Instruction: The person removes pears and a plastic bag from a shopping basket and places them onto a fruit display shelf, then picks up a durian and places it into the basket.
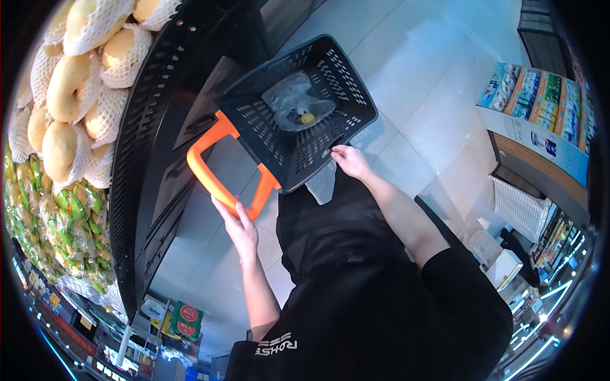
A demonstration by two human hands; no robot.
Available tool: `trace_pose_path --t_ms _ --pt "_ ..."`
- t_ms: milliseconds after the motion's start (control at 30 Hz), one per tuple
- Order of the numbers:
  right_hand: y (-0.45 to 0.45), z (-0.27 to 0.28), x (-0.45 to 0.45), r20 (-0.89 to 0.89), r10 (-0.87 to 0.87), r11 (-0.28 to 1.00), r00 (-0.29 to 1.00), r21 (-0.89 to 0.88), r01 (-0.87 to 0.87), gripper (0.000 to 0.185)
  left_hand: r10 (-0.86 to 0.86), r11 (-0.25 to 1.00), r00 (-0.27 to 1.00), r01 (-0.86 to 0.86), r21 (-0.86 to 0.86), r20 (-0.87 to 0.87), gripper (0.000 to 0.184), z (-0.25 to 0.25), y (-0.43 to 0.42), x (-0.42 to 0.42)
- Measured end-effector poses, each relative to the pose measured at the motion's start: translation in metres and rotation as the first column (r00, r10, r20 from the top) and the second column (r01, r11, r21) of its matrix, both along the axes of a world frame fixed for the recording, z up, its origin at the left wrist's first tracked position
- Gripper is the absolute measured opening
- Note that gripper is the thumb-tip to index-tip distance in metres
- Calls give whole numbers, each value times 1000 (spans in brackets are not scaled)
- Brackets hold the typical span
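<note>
A dark grey shopping basket (298, 114) with holes in its walls hangs in front of my body, tilted, its inside facing me. Its orange handle (210, 174) sticks out to the left. My left hand (240, 228) is at the lower part of the handle, the thumb on one side and the fingers partly hidden behind it. My right hand (348, 159) pinches the near rim of the basket. Inside lies a clear plastic bag (292, 98) with a small yellow-green item (307, 118) in or beside it.
On the left, a black shelf (136, 146) holds pale yellow fruit in white foam nets (67, 86) and bagged green and yellow produce (63, 216). A display of packaged goods (540, 105) stands at the right. Boxes (185, 319) are at the lower left. Tiled floor (419, 82) lies beyond the basket.
</note>
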State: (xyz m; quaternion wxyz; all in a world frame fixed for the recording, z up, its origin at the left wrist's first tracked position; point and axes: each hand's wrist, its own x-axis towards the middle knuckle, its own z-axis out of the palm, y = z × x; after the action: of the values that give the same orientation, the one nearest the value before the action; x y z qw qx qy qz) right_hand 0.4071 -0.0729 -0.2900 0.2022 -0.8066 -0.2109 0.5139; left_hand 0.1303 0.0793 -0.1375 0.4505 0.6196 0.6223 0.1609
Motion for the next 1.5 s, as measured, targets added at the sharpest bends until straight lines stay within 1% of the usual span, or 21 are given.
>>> trace_pose_path --t_ms 100,233,300,367,433,533,567,700,767,833,867,900,967,1000,1100,1167,1200,1300,1333,1400,1500 --pt "16 -24 12 -17 60 998 998 16 -60 34 146 984 989 -148 -98 -27 60 8 -4 14" --pt "25 -72 40 -15 183 983 983 24 -182 29 208 833 871 80 547 -445 50 -9 -21 44" --pt "36 -102 60 44 281 959 959 15 -282 26 289 762 920 -52 646 -266 44 -18 -24 84" --pt "46 -138 76 73 332 943 940 9 -334 24 91 860 975 25 510 -202 34 -42 -28 108" --pt "56 -172 89 92 368 928 925 16 -371 25 23 783 939 196 590 -342 25 -68 -20 159" --pt "73 -228 97 73 476 878 876 16 -479 26 36 984 999 -29 174 -40 19 -130 -10 206" --pt "83 -242 99 49 532 847 845 0 -532 26 93 996 996 -93 -16 -10 18 -162 -2 223" --pt "101 -327 81 -1 617 784 787 -81 -615 27 -294 911 949 242 -335 -113 33 -360 6 228" --pt "109 -362 72 -62 599 790 798 -121 -602 27 -511 833 822 404 -377 -249 37 -443 6 222" --pt "108 -398 61 19 554 830 832 -84 -551 23 -516 792 835 381 -477 -191 37 -497 16 215" --pt "111 -427 57 16 734 679 679 -58 -732 25 -459 829 872 352 -434 -170 32 -524 19 210" --pt "107 -453 49 12 726 687 687 -57 -725 25 -512 797 841 389 -463 -175 36 -539 28 213" --pt "96 -493 35 195 724 674 661 -1 -738 23 -587 806 791 591 -32 -172 41 -622 10 180" --pt "94 -502 32 227 665 727 712 25 -687 23 -608 767 773 631 118 -183 43 -622 16 193" --pt "91 -521 29 271 483 843 833 112 -525 21 -442 812 890 344 -472 -112 39 -622 28 212" --pt "96 -529 30 293 390 879 873 162 -448 20 -567 740 813 432 -516 -132 42 -660 30 203" --pt "97 -533 29 296 347 893 890 185 -409 19 -568 741 813 440 -506 -125 42 -675 27 200" --pt "99 -537 28 297 227 918 927 254 -306 18 -680 693 628 719 -52 -378 49 -715 13 178" --pt "99 -538 29 294 192 921 936 276 -275 18 -586 805 810 582 -113 -7 51 -731 5 169" --pt "98 -537 30 280 136 919 950 322 -227 17 -358 862 864 451 -231 354 54 -731 6 178" --pt "91 -527 38 239 302 893 923 267 -362 20 -370 854 918 397 -335 144 40 -719 6 190"
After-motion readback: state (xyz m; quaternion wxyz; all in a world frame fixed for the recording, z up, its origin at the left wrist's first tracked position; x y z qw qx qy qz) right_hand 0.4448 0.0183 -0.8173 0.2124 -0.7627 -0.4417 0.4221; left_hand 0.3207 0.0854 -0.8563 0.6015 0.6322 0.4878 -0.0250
